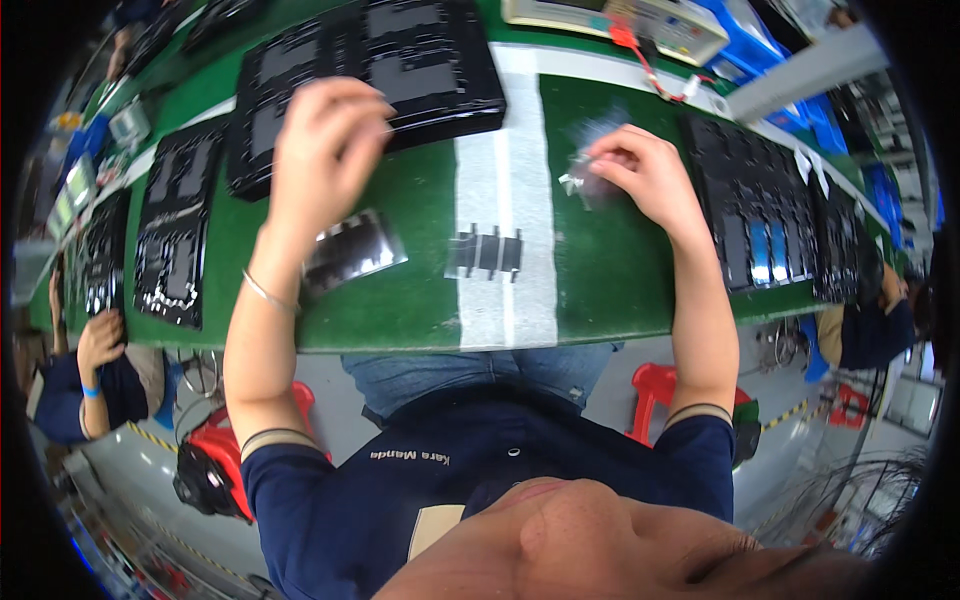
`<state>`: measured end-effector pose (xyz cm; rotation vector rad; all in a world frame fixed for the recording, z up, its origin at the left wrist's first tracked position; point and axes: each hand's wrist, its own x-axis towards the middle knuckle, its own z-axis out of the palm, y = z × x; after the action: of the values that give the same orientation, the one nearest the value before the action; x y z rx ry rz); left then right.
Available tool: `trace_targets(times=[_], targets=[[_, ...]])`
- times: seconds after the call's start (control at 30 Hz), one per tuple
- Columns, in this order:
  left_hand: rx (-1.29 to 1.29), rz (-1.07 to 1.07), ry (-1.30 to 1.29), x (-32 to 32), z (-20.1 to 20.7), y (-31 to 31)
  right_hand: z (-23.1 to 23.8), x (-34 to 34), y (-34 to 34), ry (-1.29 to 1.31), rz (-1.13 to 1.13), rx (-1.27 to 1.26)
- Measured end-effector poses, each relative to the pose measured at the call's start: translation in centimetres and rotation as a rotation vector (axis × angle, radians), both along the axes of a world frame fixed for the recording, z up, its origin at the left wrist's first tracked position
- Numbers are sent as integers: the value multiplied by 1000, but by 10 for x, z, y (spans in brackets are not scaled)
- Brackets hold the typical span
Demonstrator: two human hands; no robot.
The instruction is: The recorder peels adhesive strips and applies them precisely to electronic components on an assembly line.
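My left hand (335, 140), with curled fingers smeared by motion, hovers at the front of a stack of black plastic trays (440, 115). Whether anything is between those fingers cannot be made out. My right hand (645, 175) is closed in a pinch over crumpled clear plastic film (585, 178) on the right of the green table. A clear sheet with dark strips (355, 252) lies below my left hand. Between my hands, a small piece with dark strips on clear film (490, 252) rests on the white band (505, 320) across the table.
Black trays with grey and shiny parts (755, 210) line the right side; another black tray (180, 220) lies at the left. A beige instrument (650, 30) with red leads stands at the back right, near blue bins (745, 50). Another person's hand (100, 340) is at far left.
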<state>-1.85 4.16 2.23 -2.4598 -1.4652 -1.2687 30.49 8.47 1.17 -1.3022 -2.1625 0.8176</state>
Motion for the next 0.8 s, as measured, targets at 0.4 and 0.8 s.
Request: trace_targets(times=[0.4, 0.8], targets=[[-224, 596, 141, -133, -40, 43, -7, -16, 1, -12, -164, 568], [-213, 210, -695, -109, -9, 18, 0, -34, -4, 289, -34, 359]])
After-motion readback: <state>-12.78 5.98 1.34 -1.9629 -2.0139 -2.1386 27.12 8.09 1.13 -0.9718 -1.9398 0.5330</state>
